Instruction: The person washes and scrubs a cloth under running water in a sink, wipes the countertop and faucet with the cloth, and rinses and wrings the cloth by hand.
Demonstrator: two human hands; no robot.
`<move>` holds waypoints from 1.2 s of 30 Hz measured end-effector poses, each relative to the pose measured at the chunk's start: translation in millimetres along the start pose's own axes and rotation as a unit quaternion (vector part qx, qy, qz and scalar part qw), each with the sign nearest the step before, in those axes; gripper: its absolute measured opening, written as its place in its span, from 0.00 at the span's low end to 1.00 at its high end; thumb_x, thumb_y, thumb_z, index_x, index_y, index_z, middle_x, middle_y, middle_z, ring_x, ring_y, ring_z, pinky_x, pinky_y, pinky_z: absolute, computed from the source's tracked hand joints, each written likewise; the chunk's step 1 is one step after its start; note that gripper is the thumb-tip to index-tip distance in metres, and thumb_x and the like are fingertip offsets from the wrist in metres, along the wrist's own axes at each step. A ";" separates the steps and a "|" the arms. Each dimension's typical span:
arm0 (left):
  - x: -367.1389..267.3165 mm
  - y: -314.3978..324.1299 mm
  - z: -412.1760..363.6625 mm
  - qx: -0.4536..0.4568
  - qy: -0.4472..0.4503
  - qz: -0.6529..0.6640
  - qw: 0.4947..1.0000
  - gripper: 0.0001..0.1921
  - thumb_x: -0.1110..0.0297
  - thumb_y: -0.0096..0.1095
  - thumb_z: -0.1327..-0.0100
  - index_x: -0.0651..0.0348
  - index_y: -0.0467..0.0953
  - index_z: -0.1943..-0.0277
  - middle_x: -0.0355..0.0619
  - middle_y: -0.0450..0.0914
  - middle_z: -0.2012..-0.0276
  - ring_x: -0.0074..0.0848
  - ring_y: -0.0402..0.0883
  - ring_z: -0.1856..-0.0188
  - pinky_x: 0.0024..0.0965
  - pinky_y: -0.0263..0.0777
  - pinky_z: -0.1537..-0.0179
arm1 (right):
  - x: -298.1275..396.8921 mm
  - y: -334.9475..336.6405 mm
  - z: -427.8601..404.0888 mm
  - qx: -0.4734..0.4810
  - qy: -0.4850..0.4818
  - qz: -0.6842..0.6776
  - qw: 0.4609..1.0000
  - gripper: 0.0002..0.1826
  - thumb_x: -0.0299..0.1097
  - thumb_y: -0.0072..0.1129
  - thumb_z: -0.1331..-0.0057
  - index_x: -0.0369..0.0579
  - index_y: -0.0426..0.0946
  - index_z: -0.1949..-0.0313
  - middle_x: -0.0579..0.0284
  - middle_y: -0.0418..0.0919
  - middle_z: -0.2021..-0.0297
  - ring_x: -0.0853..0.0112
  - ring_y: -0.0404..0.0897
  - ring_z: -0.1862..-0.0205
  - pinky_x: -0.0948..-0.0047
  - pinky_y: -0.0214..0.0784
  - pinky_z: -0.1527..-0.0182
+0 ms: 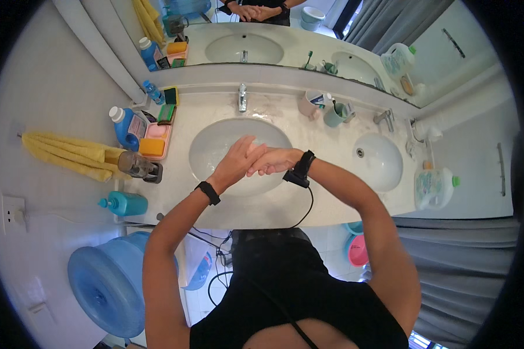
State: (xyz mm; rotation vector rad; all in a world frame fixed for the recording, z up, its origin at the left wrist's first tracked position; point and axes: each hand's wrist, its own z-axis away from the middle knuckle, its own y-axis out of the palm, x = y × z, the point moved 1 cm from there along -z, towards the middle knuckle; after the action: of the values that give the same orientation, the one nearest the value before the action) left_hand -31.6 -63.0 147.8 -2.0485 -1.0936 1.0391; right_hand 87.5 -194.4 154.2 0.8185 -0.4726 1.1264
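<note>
My left hand (241, 157) lies over my right hand (276, 160), the two pressed together above the oval sink basin (203, 146). Their fingers overlap, and whatever may be between the palms is hidden. Each wrist wears a black band; the right one (302, 168) also carries a small black box with a cable hanging from it. Beyond the basin stands a chrome faucet (242, 98), and the countertop around its foot looks wet. To the left, a pink soap dish (169, 138) holds a pink soap bar (156, 130) and an orange block (152, 147).
Left on the counter are a blue bottle (128, 128), sponges (166, 112), a teal pump bottle (130, 203) and a clear container (135, 165). Cups (334, 115) with toothbrush things stand behind, right. A smaller basin (377, 163) and a jug (432, 188) lie further right.
</note>
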 end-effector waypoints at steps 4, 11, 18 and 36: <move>-3.7 -5.5 -15.0 0.023 0.136 -0.058 0.989 0.26 0.70 0.61 0.44 0.64 0.73 0.40 0.53 0.75 0.49 0.43 0.78 0.53 0.37 0.76 0.48 | 6.2 -6.4 2.7 0.117 0.082 0.074 0.987 0.08 0.34 0.69 0.36 0.47 0.79 0.63 0.71 0.74 0.74 0.90 0.63 0.79 0.90 0.45 0.84; 5.9 -6.4 -21.4 0.015 0.146 -0.222 0.964 0.27 0.69 0.62 0.50 0.67 0.74 0.45 0.44 0.75 0.63 0.30 0.76 0.65 0.23 0.77 0.67 | 38.7 -0.1 9.4 0.046 -0.045 0.250 0.966 0.13 0.39 0.73 0.42 0.49 0.76 0.72 0.70 0.71 0.78 0.84 0.62 0.81 0.80 0.48 0.82; 23.7 -26.7 -52.6 0.034 0.100 -0.305 0.946 0.12 0.70 0.62 0.49 0.62 0.74 0.60 0.42 0.72 0.72 0.30 0.80 0.70 0.27 0.77 0.76 | 81.6 7.7 15.1 -0.107 -0.078 0.346 0.929 0.15 0.38 0.72 0.46 0.50 0.72 0.78 0.70 0.69 0.82 0.80 0.65 0.81 0.78 0.52 0.81; 72.6 8.9 -57.6 0.120 -0.036 -0.232 0.965 0.03 0.69 0.56 0.39 0.57 0.74 0.65 0.46 0.83 0.74 0.37 0.86 0.73 0.39 0.78 0.71 | 50.2 -26.6 -51.0 -0.301 -0.231 0.515 0.769 0.15 0.33 0.60 0.53 0.36 0.78 0.67 0.37 0.81 0.70 0.43 0.81 0.64 0.53 0.74 0.59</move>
State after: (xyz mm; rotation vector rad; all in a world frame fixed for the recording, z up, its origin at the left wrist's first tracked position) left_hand 46.5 -12.4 144.8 -1.4768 -1.3292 0.9511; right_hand 127.8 -129.8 148.6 0.1829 -1.7558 1.6077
